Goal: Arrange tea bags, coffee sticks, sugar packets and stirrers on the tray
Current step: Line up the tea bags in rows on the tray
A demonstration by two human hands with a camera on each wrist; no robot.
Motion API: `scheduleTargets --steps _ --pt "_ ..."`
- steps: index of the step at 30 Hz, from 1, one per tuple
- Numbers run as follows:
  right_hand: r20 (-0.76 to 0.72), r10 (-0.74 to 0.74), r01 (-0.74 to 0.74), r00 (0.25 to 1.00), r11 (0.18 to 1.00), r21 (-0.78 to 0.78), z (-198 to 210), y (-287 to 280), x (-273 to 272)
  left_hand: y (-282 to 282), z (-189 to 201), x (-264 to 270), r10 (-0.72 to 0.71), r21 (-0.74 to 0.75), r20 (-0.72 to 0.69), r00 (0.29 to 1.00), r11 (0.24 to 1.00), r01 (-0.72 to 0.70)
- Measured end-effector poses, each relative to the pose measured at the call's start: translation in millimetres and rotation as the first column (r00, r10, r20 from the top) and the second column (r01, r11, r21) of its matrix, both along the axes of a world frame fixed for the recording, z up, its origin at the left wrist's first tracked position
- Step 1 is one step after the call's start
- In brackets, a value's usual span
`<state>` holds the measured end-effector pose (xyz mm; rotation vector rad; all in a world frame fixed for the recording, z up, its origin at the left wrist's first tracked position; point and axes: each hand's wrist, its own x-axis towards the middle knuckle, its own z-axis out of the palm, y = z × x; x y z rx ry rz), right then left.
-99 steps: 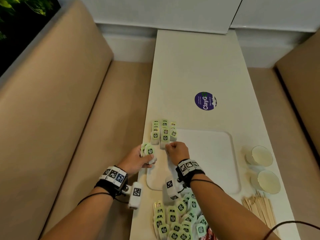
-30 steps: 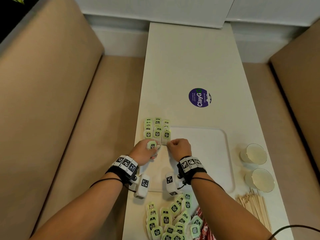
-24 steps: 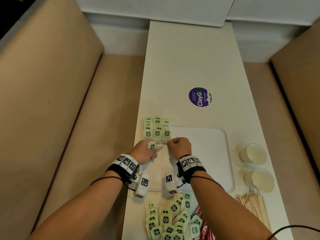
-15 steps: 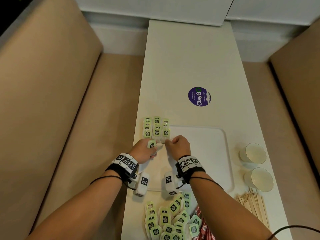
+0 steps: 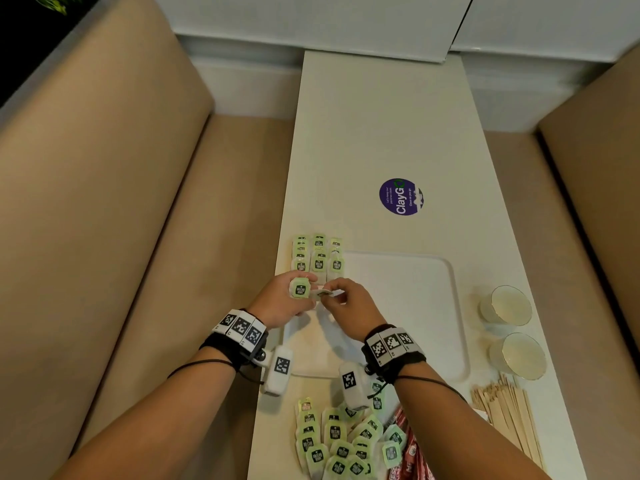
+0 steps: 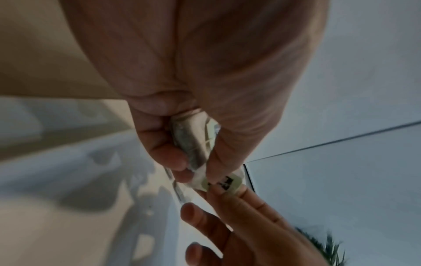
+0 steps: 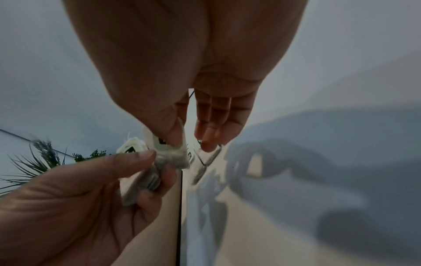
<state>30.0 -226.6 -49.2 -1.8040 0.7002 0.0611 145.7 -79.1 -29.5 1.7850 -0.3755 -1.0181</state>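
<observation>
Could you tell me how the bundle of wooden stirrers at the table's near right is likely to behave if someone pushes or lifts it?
The wooden stirrers lie as a loose fan of thin, flat sticks, so a push would probably scatter them rather than move them together. Being flat, they seem unlikely to roll. They look light and fairly stiff; lifting them all likely needs a full grip.

We note that our right hand point(image 5: 349, 303) has drawn back from the rows of tea bags point(image 5: 318, 254) at the tray's point(image 5: 415, 306) far left corner, where it was setting one down, and now meets our left hand point(image 5: 284, 301) above the tray. Its thumb and forefinger now pinch a tea bag point(image 5: 320, 293) out of the small stack point(image 5: 300, 288) gripped in the left hand.
</observation>
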Motion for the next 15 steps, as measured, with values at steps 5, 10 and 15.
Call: scheduleTargets --steps 5,10,15 --pt "0.068 0.025 -0.026 0.997 1.000 0.004 7.8 5.2 2.5 9.0 7.5 -3.7 0.020 0.000 0.081 0.997 1.000 -0.020" --pt "0.084 0.012 -0.013 0.996 1.000 0.006 6.3 12.2 7.9 15.1 6.0 -2.8 0.032 0.061 0.110 0.993 0.997 -0.039" --pt "-0.025 0.104 -0.104 0.994 0.995 0.006 1.8 18.1 7.2 21.0 4.2 2.8 0.093 0.053 0.073 0.993 0.994 -0.097"
